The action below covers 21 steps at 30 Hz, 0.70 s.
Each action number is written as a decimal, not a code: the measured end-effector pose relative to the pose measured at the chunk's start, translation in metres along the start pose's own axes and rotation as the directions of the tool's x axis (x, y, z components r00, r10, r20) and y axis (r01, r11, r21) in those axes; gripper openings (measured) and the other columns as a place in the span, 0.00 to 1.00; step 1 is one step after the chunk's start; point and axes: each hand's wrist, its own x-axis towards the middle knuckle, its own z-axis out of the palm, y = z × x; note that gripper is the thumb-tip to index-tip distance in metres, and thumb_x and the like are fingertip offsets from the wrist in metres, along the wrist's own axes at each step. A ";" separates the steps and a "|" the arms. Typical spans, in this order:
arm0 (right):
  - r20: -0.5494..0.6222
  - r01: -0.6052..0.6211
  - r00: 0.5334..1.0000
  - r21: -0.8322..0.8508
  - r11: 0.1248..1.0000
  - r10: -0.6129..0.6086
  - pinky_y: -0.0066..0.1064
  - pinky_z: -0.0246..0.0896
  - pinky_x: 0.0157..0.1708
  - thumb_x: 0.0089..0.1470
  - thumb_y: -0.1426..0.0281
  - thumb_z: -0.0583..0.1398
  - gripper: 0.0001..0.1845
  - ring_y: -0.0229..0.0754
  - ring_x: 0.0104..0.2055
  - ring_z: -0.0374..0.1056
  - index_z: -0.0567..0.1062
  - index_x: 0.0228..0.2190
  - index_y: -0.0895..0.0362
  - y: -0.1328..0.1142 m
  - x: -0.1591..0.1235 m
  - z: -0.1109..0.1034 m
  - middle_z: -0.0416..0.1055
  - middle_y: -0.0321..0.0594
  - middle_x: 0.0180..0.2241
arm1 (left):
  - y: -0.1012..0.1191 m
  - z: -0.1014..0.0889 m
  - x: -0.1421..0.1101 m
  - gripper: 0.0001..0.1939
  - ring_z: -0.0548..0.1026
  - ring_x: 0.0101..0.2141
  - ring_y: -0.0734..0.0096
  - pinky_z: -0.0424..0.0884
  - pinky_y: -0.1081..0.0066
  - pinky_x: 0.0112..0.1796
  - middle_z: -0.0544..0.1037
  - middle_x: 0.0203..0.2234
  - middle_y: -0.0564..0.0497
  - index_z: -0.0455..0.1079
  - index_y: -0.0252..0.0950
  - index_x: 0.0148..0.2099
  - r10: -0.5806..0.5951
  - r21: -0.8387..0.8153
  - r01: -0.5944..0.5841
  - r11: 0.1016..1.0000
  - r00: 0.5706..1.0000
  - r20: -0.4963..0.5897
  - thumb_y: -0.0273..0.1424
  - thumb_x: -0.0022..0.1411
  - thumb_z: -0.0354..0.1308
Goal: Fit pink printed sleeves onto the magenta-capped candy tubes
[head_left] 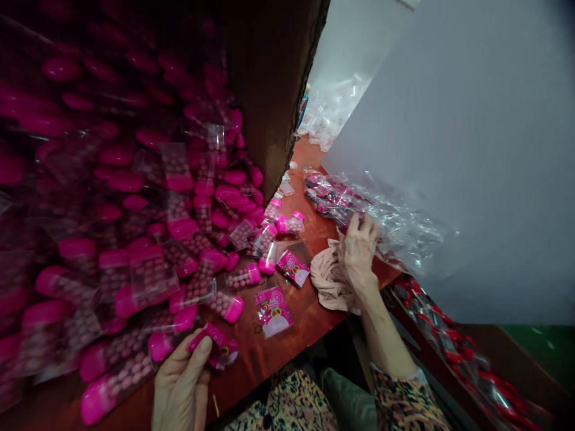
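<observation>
My left hand [184, 380] pinches a pink printed label [215, 345] between thumb and fingers at the table's front edge. Two similar flat pieces, a pink label [274, 311] and another pink label [293, 267], lie on the table between my hands. My right hand [359, 248] is over a crumpled beige cloth [330, 275], its fingers curled down at the edge of a clear plastic bag [395, 218] with pink printed pieces inside. Its fingertips are hidden, so what they grip I cannot make out. Small clear jars with pink lids and pink balls [242, 276] lie left of the labels.
A cardboard box [269, 102] lies open toward me, with a large heap of pink-lidded jars [148, 269] spilling onto the reddish table [251, 365]. Clear plastic pieces [332, 108] are piled at the back. Red packed items [467, 359] sit below right, beside a grey wall [471, 149].
</observation>
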 end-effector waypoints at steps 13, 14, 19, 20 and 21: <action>-0.010 -0.072 0.997 -0.058 0.996 0.071 0.54 0.55 0.39 0.48 0.75 0.52 0.14 0.61 0.43 0.60 0.70 0.37 0.66 0.040 0.025 0.006 0.66 0.58 0.38 | 0.002 0.008 -0.003 0.20 0.75 0.22 0.78 0.71 0.85 0.26 0.80 0.21 0.55 0.75 0.35 0.28 0.001 -0.015 -0.001 1.000 1.000 -0.008 0.28 0.25 0.74; -0.012 -0.057 0.998 -0.042 0.997 0.057 0.53 0.55 0.38 0.48 0.75 0.52 0.11 0.59 0.42 0.61 0.71 0.34 0.64 0.043 0.026 0.008 0.67 0.56 0.36 | 0.002 0.007 -0.002 0.20 0.75 0.23 0.78 0.72 0.84 0.27 0.80 0.22 0.55 0.75 0.35 0.28 0.004 -0.014 -0.004 1.000 1.000 0.001 0.28 0.26 0.74; -0.044 0.024 0.999 0.055 0.998 -0.021 0.48 0.60 0.37 0.56 0.72 0.50 0.12 0.51 0.39 0.63 0.72 0.28 0.61 0.033 0.031 0.013 0.68 0.49 0.34 | 0.003 0.007 -0.004 0.22 0.76 0.23 0.77 0.72 0.83 0.28 0.80 0.23 0.53 0.76 0.35 0.28 0.005 0.001 -0.005 1.000 1.000 0.010 0.29 0.23 0.74; -0.046 0.047 0.998 0.078 0.996 -0.043 0.46 0.61 0.38 0.58 0.70 0.51 0.12 0.49 0.40 0.64 0.72 0.30 0.61 0.027 0.032 0.014 0.69 0.48 0.35 | 0.004 0.007 -0.005 0.23 0.76 0.23 0.78 0.72 0.84 0.28 0.80 0.22 0.54 0.76 0.35 0.28 0.002 0.000 -0.002 1.000 1.000 -0.001 0.29 0.22 0.75; -0.045 0.074 0.997 0.105 0.992 -0.069 0.44 0.62 0.40 0.59 0.69 0.52 0.11 0.46 0.40 0.65 0.72 0.33 0.61 0.020 0.033 0.015 0.69 0.45 0.37 | 0.004 0.008 -0.006 0.23 0.76 0.23 0.78 0.72 0.85 0.27 0.80 0.22 0.54 0.76 0.34 0.27 0.000 -0.004 0.000 1.000 1.000 -0.012 0.29 0.20 0.75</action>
